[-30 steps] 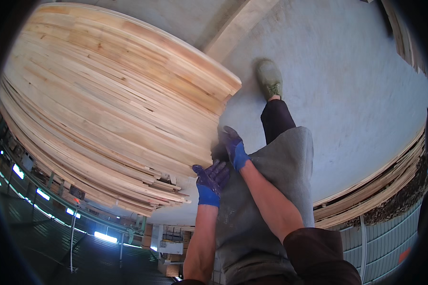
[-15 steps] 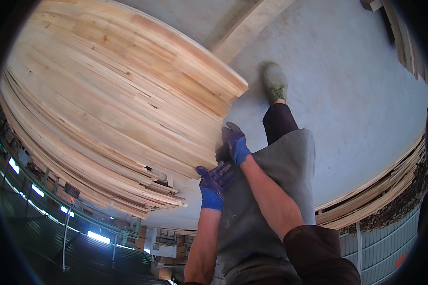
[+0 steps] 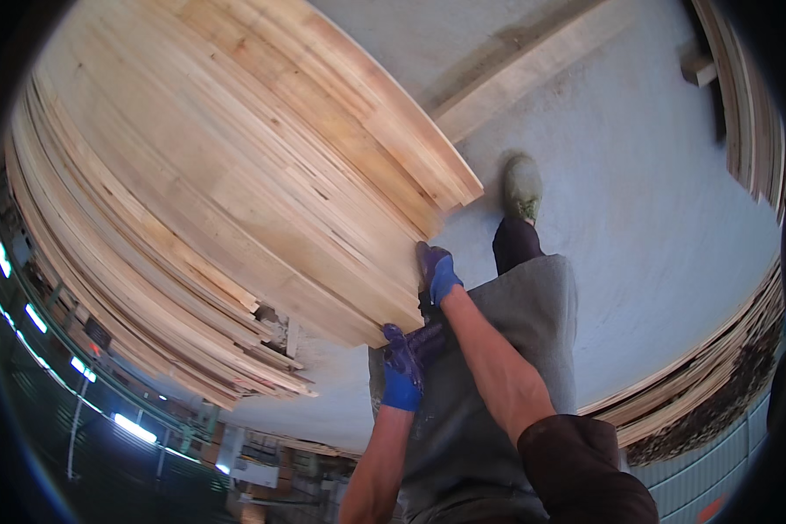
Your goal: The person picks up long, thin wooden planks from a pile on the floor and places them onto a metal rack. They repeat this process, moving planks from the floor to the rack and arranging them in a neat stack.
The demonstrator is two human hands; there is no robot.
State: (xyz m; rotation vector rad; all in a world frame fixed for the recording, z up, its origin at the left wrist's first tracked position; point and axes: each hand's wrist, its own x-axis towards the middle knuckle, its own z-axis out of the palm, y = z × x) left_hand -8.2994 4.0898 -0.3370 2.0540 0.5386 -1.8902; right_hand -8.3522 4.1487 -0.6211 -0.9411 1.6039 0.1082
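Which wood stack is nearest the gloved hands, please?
The large left stack: it alone is beside the left hand and right hand; the upper right stack and lower right stack are farther.

boards (image 3: pixel 218 188): pale tan, streaked grain | gloves (image 3: pixel 403 367): blue, purple | apron (image 3: pixel 458 428): grey | shoe (image 3: pixel 522 185): olive

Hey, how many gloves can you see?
2: one on the left hand, one on the right hand, both at the ends of the boards. More may be hidden.
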